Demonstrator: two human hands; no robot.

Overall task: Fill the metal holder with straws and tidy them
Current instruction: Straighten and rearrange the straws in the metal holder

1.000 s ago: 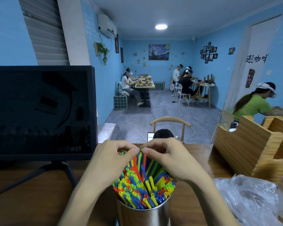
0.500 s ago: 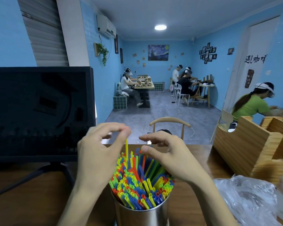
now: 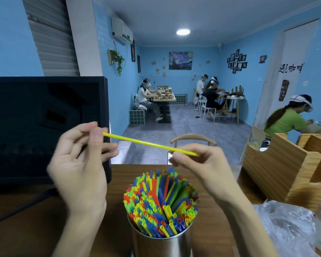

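Wooden table [image 3: 35, 229] | we have pulled one thin yellow plastic straw [image 3: 148, 144] out of the packed shiny metal holder [image 3: 161, 245] | left hand [image 3: 80, 164] and right hand [image 3: 198, 162] pinch its ends | reinsert straighter.

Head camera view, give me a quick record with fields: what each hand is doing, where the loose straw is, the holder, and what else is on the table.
left hand: left hand pinches one end of the yellow straw
right hand: right hand pinches its other end
yellow straw: out of the holder, held nearly level in the air above the bundle
metal holder: metal holder packed with coloured straws, upright on the wooden table
left of holder: dark monitor
right of holder: wooden organiser, crumpled plastic bag
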